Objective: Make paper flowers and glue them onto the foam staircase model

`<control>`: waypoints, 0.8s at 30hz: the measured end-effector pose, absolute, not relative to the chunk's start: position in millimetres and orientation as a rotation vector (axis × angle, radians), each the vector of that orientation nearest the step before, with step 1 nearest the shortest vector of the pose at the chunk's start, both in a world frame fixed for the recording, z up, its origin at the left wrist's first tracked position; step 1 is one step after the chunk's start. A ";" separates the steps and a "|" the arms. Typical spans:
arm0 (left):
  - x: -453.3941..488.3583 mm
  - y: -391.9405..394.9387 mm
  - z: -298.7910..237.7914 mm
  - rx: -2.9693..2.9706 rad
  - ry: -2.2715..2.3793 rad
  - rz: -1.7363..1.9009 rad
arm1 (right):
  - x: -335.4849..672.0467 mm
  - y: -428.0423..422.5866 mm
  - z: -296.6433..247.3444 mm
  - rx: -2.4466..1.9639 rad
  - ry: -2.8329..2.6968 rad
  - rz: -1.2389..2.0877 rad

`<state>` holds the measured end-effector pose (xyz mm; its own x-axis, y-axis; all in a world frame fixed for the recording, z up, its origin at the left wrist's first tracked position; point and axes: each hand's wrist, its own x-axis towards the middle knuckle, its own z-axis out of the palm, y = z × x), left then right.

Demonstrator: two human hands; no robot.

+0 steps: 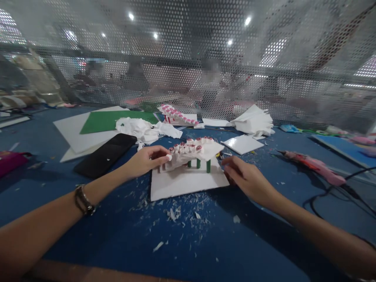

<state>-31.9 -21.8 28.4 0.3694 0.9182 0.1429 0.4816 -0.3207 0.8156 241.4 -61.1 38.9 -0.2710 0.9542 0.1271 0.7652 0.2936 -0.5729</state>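
In the middle stands a small paper model [195, 150] with a white sloping top, dark red and white bits in rows along it, and green posts beneath. Its base is a white board [176, 188]. My left hand [151, 158] is at the model's left end, thumb and fingertips pinching a small white piece [169, 157]. Whether that piece touches the model I cannot tell. Beside the board's right corner is my right hand [242, 174], fingers loosely bent and apart, with nothing visible in them.
A black phone [105, 155] lies left, near crumpled white paper [138, 129] and a green sheet [108, 120]. Behind are a pink-dotted model [176, 114] and a paper stack [254, 121]. A corded pink tool [315, 166] lies right. Paper scraps [173, 214] litter the blue table.
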 end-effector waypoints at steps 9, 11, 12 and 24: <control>-29.7 -19.9 31.2 1.803 1.207 0.982 | 266.3 -43.0 36.5 -1.571 -2.343 -0.294; -30.9 -19.2 32.5 1.698 1.202 1.072 | 265.5 -42.4 35.0 -1.548 -2.426 -0.208; -31.8 -18.4 32.8 1.641 1.193 1.116 | 264.3 -42.7 34.6 -1.527 -2.469 -0.152; -34.0 -16.6 33.5 1.442 1.158 1.248 | 255.5 -44.5 36.8 -1.555 -2.714 0.120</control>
<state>-34.0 -16.6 33.5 0.0608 0.9830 0.1734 0.0999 -0.1788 0.9788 255.5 -44.5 36.8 -0.5067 0.8617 -0.0281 0.8608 0.5038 -0.0719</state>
